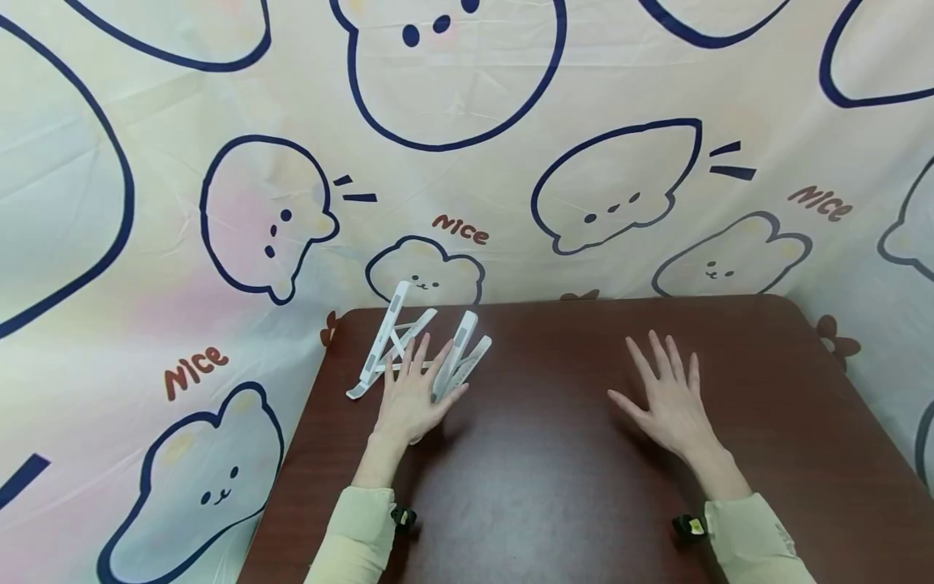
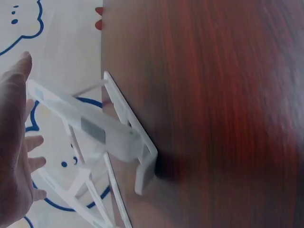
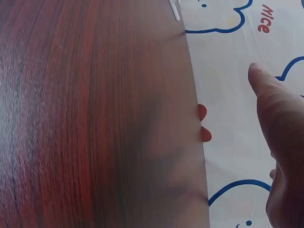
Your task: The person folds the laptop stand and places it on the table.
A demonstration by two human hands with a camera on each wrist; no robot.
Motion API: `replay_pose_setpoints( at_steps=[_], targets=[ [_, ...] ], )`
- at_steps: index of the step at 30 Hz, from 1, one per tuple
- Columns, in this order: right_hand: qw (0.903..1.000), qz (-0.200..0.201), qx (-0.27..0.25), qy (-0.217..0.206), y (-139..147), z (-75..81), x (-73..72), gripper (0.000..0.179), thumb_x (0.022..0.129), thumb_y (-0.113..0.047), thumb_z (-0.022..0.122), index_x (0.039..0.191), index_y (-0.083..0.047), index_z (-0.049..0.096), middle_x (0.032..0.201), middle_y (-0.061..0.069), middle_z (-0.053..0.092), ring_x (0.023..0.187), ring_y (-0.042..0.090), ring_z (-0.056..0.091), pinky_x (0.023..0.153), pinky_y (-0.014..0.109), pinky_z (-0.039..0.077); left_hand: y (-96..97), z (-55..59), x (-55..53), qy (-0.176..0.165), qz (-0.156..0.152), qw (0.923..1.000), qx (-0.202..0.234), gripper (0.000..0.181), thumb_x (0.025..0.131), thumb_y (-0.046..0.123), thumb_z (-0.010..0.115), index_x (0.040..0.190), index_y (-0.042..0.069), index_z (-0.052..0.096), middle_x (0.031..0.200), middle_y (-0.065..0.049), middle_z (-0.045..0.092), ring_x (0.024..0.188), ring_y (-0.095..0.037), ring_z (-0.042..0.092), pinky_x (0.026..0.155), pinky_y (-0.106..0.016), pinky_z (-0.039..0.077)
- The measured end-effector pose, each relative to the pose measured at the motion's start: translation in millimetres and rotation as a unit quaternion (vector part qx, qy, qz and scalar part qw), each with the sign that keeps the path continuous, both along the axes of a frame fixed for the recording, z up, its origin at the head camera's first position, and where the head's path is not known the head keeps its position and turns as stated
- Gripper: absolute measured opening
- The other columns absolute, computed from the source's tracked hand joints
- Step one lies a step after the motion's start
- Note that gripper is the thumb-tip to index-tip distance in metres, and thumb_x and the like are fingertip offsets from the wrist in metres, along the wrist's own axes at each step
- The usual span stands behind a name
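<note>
A white folding laptop stand point(image 1: 461, 349) stands unfolded at the back left of the brown table, its two slanted arms joined by crossing struts. Over it in the head view is my left hand point(image 1: 410, 401), fingers straight and spread; the left wrist view shows the hand point(image 2: 14, 156) beside the stand point(image 2: 95, 126), with a gap between them. My right hand point(image 1: 670, 405) is held above the right part of the table, its fingers spread and nothing in it. Only the thumb side of that hand point(image 3: 280, 128) shows in the right wrist view.
The dark wood-grain table point(image 1: 540, 487) ends at a back edge against a pale cloth point(image 1: 496, 186) printed with blue cartoon outlines. This cloth also hangs along the left and right sides. Each wrist carries a small black device point(image 1: 689, 527) by the sleeve cuff.
</note>
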State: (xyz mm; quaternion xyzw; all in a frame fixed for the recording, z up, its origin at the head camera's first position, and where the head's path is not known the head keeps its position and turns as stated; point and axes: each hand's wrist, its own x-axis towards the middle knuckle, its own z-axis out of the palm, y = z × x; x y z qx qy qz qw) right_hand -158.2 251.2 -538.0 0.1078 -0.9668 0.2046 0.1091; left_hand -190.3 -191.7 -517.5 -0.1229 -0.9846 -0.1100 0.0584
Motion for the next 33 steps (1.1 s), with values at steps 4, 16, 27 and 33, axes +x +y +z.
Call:
replay_pose_setpoints(
  at_steps=[4,16,27,33],
  targets=[
    [1.0000,0.005,-0.003,0.000,-7,-2.5,-1.5,0.098,0.102,-0.052,0.072,0.178,-0.026,0.016,0.183,0.025,0.015,0.169,0.052,0.011,0.130,0.083,0.006,-15.5,-3.4,-3.1,0.008,0.007,0.9999,0.004,0.086,0.102,0.070,0.059,0.175,0.038,0.028,0.184,-0.015,0.024,0.172,-0.043,0.018,0.132,-0.080,0.017],
    [0.9685,0.064,-0.221,-0.096,-56,-9.3,-4.6,0.087,0.113,-0.033,0.064,0.179,-0.019,0.008,0.181,0.025,0.027,0.165,0.051,0.028,0.129,0.077,0.028,-74.2,-4.7,-33.9,-0.032,0.091,0.9893,0.110,0.089,0.109,0.063,0.053,0.179,0.025,0.013,0.186,-0.020,0.011,0.172,-0.046,0.011,0.135,-0.077,0.009],
    [0.8383,0.142,-0.473,-0.231,-117,-16.6,-21.6,0.063,0.116,-0.012,0.057,0.171,0.000,0.030,0.147,0.043,0.061,0.120,0.043,0.077,0.104,0.043,0.065,-106.8,-10.7,-60.0,-0.077,0.108,0.9588,0.251,0.082,0.111,0.050,0.059,0.177,0.019,0.020,0.176,-0.028,0.034,0.161,-0.051,0.037,0.128,-0.075,0.033],
    [0.7795,0.138,-0.523,-0.315,-148,-14.5,-27.6,0.067,0.116,-0.019,0.059,0.174,-0.009,0.028,0.156,0.037,0.057,0.132,0.043,0.072,0.113,0.052,0.060,-110.1,-9.2,-67.4,-0.109,0.121,0.9240,0.346,0.070,0.116,0.038,0.054,0.175,0.012,0.028,0.162,-0.038,0.050,0.150,-0.055,0.052,0.125,-0.070,0.042]
  ],
)
